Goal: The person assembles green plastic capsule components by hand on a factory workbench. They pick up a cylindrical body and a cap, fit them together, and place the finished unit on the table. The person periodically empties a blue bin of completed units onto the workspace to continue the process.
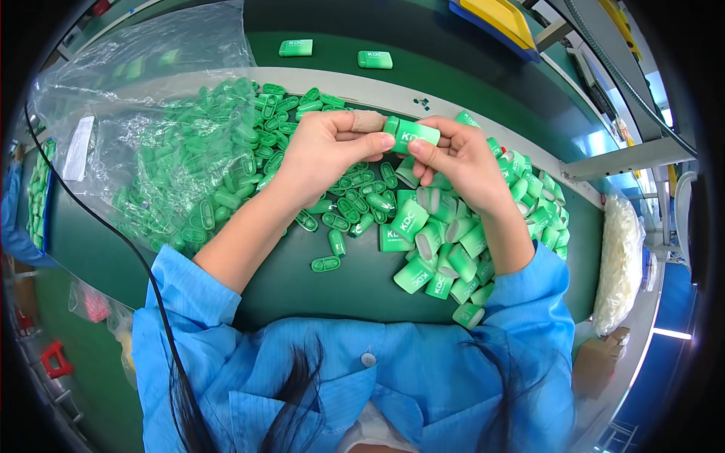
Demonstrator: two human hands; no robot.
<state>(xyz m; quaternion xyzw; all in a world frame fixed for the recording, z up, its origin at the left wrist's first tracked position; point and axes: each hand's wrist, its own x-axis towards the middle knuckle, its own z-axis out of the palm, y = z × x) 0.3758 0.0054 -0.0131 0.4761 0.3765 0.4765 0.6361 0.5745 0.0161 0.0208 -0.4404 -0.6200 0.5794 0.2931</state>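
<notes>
In front of my chest I hold a small green plastic case [418, 136] with white print and a darker green oval cap [390, 125] at its left end. My left hand [321, 147], a tan bandage on its index finger, pinches the cap end. The body is gripped by my right hand [467, 162] between thumb and fingers. Whether the cap is fully seated cannot be seen. Beneath and left of my hands lies a heap of green oval caps [359, 200], partly under a clear plastic bag [155, 49]. Hollow green sleeves [453, 245] with white print pile up under my right arm.
Two green cases, one left [295, 47] and one right [374, 59], lie beyond the pale strip. A yellow-and-blue tray [502, 26] is at the far right. A metal bar [630, 158] and a bag of pale parts [619, 264] stand right. A black cable [102, 220] runs down the left.
</notes>
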